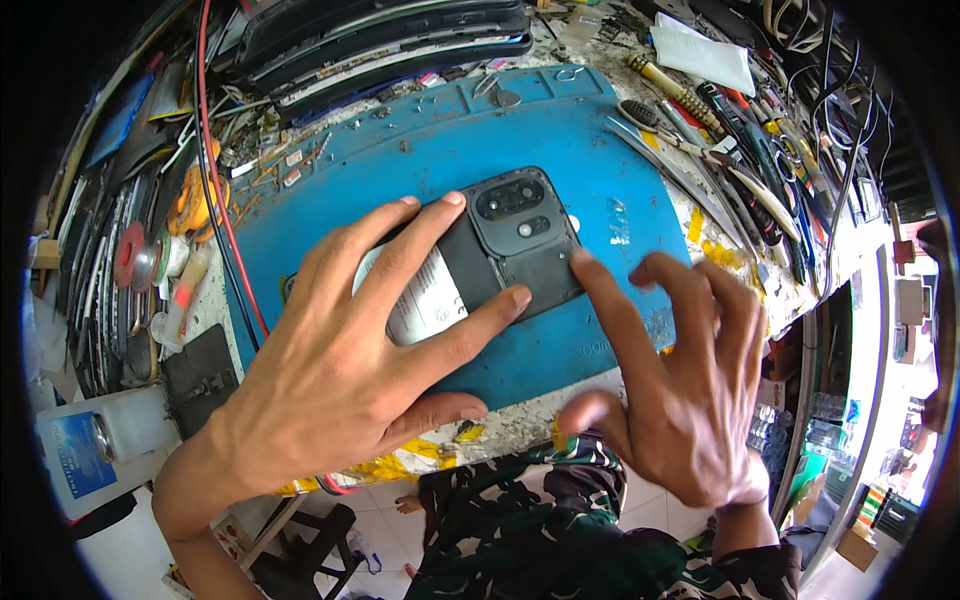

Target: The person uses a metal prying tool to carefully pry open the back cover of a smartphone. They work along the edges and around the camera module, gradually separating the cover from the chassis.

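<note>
An opened smartphone lies on the blue repair mat, its inner side up. Its dark camera housing points to the far right, and a pale battery shows in the nearer left part. My left hand lies spread over the phone, fingertips on its far edge and its dark middle, covering much of the battery. At the phone's right edge, the index fingertip of my right hand touches or nearly touches the corner. The other right fingers are curled but apart, with nothing seen between them.
Along the right lie tweezers, a brush and several hand tools. Stacked dark panels stand at the back. A red cable crosses the mat's left side. Phone parts crowd the left, beside a solder spool.
</note>
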Demonstrator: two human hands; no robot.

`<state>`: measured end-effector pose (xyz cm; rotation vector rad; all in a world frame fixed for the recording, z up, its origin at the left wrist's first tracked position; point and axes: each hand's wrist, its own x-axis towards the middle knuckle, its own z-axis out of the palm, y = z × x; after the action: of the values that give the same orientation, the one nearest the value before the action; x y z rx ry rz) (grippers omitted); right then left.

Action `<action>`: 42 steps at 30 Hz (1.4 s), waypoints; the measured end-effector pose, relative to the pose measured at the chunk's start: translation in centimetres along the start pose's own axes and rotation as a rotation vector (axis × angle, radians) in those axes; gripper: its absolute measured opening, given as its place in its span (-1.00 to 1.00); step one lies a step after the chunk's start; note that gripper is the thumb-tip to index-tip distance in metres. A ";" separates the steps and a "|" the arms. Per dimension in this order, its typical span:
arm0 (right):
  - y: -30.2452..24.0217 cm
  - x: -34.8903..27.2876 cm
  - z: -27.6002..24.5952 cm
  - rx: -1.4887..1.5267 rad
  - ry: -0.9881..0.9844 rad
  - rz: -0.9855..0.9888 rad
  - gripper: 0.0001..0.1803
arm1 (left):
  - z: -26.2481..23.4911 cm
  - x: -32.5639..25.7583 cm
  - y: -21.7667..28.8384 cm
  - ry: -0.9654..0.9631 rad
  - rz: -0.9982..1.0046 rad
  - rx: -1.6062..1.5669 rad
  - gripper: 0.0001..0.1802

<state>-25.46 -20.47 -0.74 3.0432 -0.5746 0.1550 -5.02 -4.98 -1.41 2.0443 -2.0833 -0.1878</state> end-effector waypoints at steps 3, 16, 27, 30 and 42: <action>0.1 0.2 0.0 -0.015 -0.007 -0.002 -0.06 | 0.2 0.1 0.1 0.015 0.005 -0.011 -0.24; 3.4 2.9 2.5 0.601 0.220 0.099 -0.69 | 0.6 0.2 0.1 0.103 -0.014 -0.017 -0.39; 2.6 3.8 2.1 0.619 0.166 0.153 -0.68 | 0.1 0.4 0.2 0.060 -0.001 -0.005 -0.38; 2.3 4.0 2.1 0.594 0.189 0.155 -0.70 | 0.1 0.3 0.0 0.057 -0.005 -0.013 -0.36; 2.2 4.2 2.0 0.672 0.110 0.203 -0.68 | 0.2 0.3 -0.4 0.036 -0.005 -0.007 -0.34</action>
<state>-22.17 -24.21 -2.26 3.5568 -0.9972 0.6382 -4.72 -5.32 -1.72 2.0335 -2.0541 -0.1583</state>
